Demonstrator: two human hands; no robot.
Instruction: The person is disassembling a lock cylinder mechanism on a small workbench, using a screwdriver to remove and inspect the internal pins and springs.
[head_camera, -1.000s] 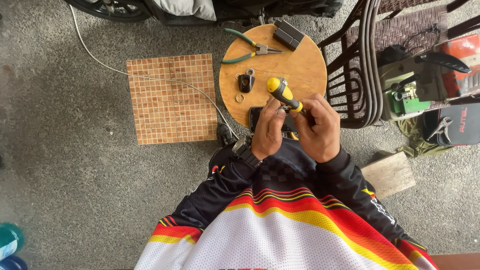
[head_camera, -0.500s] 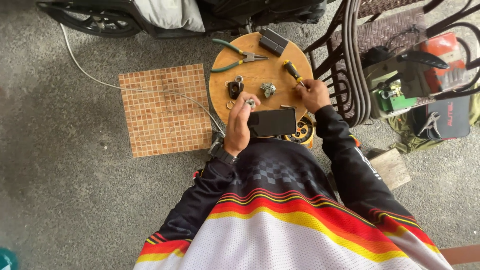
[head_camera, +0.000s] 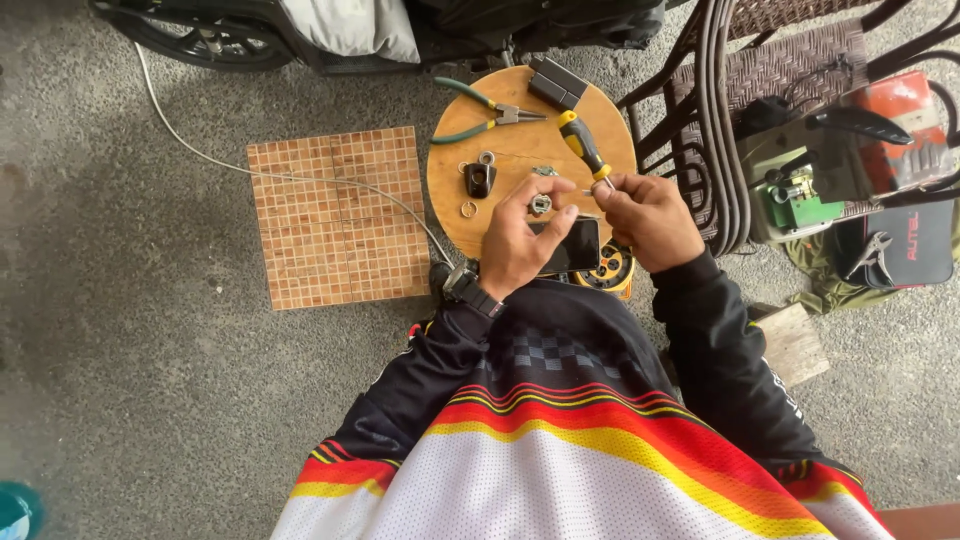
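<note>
The screwdriver (head_camera: 583, 146) in my right hand (head_camera: 648, 218) has a smooth plastic grip, yellow and black, faintly shiny. My left hand (head_camera: 520, 240) pinches a small part (head_camera: 541, 204) of dull grey metal above a phone (head_camera: 570, 246) with a glossy black face. The round table (head_camera: 460, 185) is bare wood, matt with a soft grain. On it the pliers (head_camera: 490, 115) show grey metal jaws and green rubbery handles. The floor (head_camera: 120, 330) is rough grey concrete; the tile (head_camera: 338, 215) on it looks matt. My shirt (head_camera: 560, 440) is smooth cloth with a fine mesh weave.
</note>
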